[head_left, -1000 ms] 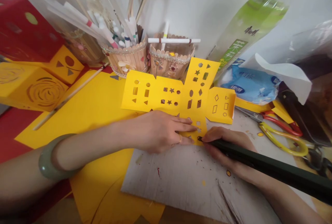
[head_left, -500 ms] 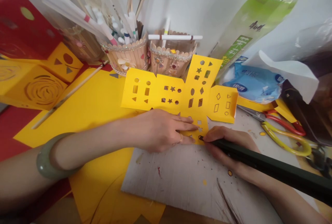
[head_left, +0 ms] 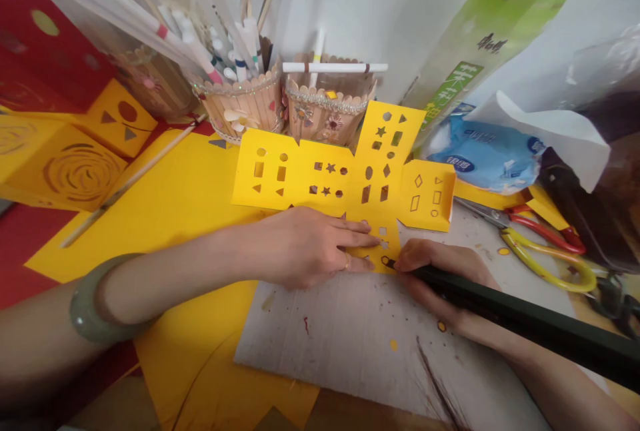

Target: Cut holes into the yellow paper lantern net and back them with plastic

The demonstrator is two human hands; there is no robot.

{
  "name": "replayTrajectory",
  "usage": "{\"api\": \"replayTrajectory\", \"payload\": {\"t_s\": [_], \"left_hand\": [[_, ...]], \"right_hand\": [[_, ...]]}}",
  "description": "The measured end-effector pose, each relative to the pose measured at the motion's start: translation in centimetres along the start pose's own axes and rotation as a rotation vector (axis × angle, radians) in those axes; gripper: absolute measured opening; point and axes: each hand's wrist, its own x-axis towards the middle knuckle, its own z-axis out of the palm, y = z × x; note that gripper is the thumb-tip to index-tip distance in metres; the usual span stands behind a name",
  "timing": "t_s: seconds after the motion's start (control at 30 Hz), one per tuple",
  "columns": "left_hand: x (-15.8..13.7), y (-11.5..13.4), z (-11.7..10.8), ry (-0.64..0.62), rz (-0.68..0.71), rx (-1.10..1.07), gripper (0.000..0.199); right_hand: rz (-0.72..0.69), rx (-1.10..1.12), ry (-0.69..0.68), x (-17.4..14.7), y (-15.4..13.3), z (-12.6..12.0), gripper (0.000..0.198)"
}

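Note:
A yellow card cutout [head_left: 377,161], shaped like an unfolded box, lies on a pale board, with small stars, rectangles, triangles and other shapes cut through it. On its right flap the shapes are only outlined. My left hand [head_left: 310,244] lies flat on the lower flap, fingers spread, pressing it down. A long dark pen-like tool [head_left: 505,304] is gripped in my right hand [head_left: 445,271]. Its tip touches a small hexagon near the flap's lower right edge, close to my left fingertips. I cannot make out whether the tip is a blade.
Behind the cutout stand stick-covered cups [head_left: 235,104] with markers, and a green-labelled bottle [head_left: 480,51]. Scissors [head_left: 545,258] and a blue tissue pack [head_left: 487,151] lie at right. Yellow boxes [head_left: 75,171] and a red box [head_left: 45,51] are at left. The pale board [head_left: 320,344] holds paper scraps.
The tool tip has shifted very slightly at the hexagon. My left hand keeps its place on the card. The whole view has moved a little.

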Motion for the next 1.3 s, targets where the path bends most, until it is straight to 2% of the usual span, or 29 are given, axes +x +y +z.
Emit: {"api": "replayTrajectory", "payload": {"t_s": [0.13,0.3,0.37,0.47,0.6,0.77,1.07,1.3], "left_hand": [[-0.1,0.1,-0.1,0.013,0.01,0.044,0.035],[0.3,1.8,-0.1,0.107,0.013,0.261,0.028],[0.7,3.0,0.1,0.15,-0.008,0.396,0.026],[1.4,4.7,0.8,0.195,-0.071,0.566,0.028],[2.1,5.8,1.7,0.227,-0.123,0.657,0.029],[2.3,5.7,2.3,0.315,-0.149,0.659,0.026],[2.3,5.7,2.3,0.313,-0.163,0.626,0.027],[2.3,5.7,2.4,0.31,-0.16,0.642,0.026]], "right_hand": [[0.031,0.014,0.012,0.0,0.0,-0.1,0.01],[0.154,-0.022,0.321,-0.3,0.1,-0.4,0.003],[0.192,-0.048,0.379,-0.3,0.0,-0.3,0.005],[0.209,-0.059,0.34,-0.3,-0.5,0.0,0.007],[0.228,-0.073,0.298,-0.1,-1.0,0.4,0.008],[0.219,-0.139,0.348,0.0,-0.8,0.7,0.007],[0.225,-0.162,0.362,0.3,-0.9,0.8,0.007],[0.267,-0.141,0.43,0.3,-1.5,1.6,0.01]]}}
